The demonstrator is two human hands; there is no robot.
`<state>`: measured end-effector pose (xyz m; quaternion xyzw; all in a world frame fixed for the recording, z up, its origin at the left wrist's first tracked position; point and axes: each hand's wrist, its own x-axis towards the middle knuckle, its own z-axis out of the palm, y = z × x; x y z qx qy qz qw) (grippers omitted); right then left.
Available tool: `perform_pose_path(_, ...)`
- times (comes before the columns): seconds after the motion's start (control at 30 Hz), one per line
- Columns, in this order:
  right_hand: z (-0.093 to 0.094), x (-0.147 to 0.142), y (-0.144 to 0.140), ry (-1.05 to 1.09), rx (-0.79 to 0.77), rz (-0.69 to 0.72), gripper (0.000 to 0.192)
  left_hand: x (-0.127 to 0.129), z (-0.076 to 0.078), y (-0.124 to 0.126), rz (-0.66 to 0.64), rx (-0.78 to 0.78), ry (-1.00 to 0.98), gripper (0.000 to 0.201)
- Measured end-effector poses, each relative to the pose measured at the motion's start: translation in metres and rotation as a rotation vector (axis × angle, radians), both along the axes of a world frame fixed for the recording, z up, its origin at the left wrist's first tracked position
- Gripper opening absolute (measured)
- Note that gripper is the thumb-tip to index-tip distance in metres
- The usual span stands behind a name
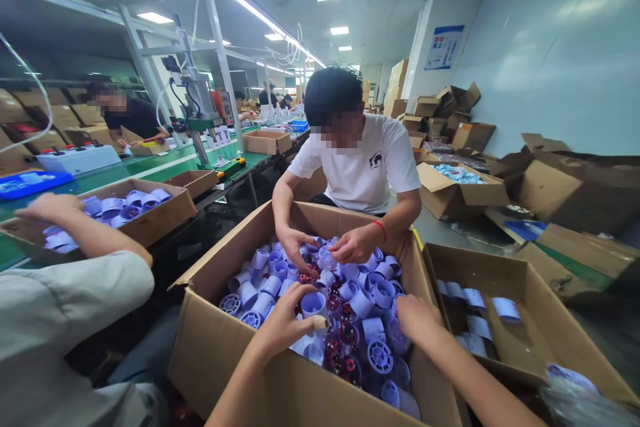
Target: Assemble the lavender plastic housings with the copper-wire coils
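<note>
- The left hand (280, 323) comes in from 6 o'clock, and its grip pinches a small purple cup (313, 305) at the rim, just above the pile.
- The right hand (417, 317) comes in from 5 o'clock and rests on the pile, fingers bent down among the parts. I cannot tell if its grip has hold of anything.
- Both hands are in the big box (240, 360) in the middle. It is full of purple plastic parts (373, 293) and a few shiny red pieces (345, 337).
- At 3 o'clock sits a second box (545, 320). It holds only a few purple bits (473, 320), so most of it shows bare card. A lot is left in the big box, so the sorting looks far from done.
- At 9 o'clock, another person's grey sleeve (60, 320) reaches to a flat tray (160, 210) of purple cups on the green worktop (150, 170).
- At 12 o'clock, a person in a white shirt (365, 167) bends over the far side of the big box, both hands in the parts.
- Farther off are more open boxes (460, 193) at 2 o'clock and a machine (197, 100) at 11 o'clock.
</note>
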<state>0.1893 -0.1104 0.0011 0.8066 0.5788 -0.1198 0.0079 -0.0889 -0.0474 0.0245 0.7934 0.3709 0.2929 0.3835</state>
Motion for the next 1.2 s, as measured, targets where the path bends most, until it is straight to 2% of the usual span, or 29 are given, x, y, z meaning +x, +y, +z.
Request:
perform_pose_path(0.07,0.018,0.003,-0.011,0.115,0.112,0.019,0.014,0.003,0.002,-0.004,0.049,0.033,-0.034,0.038)
perform_pose_path(0.17,0.03,-0.006,-0.023,0.667,0.423,0.008,0.025,0.013,0.004,-0.011,0.087,0.008,-0.144,0.032)
perform_pose_path(0.23,0.029,-0.019,-0.027,0.977,0.529,-0.029,0.037,0.024,0.004,-0.018,-0.004,-0.089,-0.199,0.03)
perform_pose_path(0.33,0.029,-0.039,-0.028,1.184,0.536,-0.003,0.039,0.043,0.0,-0.029,-0.138,-0.221,-0.202,0.03)
perform_pose_path(0.4,0.033,-0.047,-0.026,1.179,0.511,0.074,0.035,0.053,-0.004,-0.033,-0.13,-0.208,-0.204,0.039)
perform_pose_path(0.5,0.04,-0.053,-0.024,1.022,0.506,0.169,0.029,0.059,-0.007,-0.037,-0.089,-0.12,-0.232,0.049)
perform_pose_path(0.57,0.041,-0.055,-0.023,0.919,0.535,0.208,0.027,0.059,-0.007,-0.037,-0.059,-0.073,-0.264,0.046)
perform_pose_path(0.67,0.036,-0.059,-0.021,0.878,0.559,0.255,0.025,0.057,-0.004,-0.036,-0.015,-0.021,-0.304,0.041)
perform_pose_path(0.83,0.028,-0.067,-0.019,0.92,0.645,0.108,0.035,0.056,-0.007,-0.038,0.099,0.119,-0.234,0.027)
perform_pose_path(0.93,0.029,-0.073,-0.021,0.97,0.572,0.124,0.033,0.058,-0.018,-0.041,0.142,0.207,-0.092,0.021)
perform_pose_path(1.03,0.027,-0.077,-0.023,0.999,0.532,0.128,0.03,0.061,-0.028,-0.042,0.181,0.272,0.072,0.03)
perform_pose_path(1.1,0.024,-0.076,-0.023,1.037,0.514,0.093,0.028,0.063,-0.03,-0.042,0.187,0.273,0.139,0.032)
perform_pose_path(1.2,0.018,-0.07,-0.023,1.153,0.494,0.074,0.031,0.065,-0.026,-0.042,0.141,0.204,0.138,0.033)
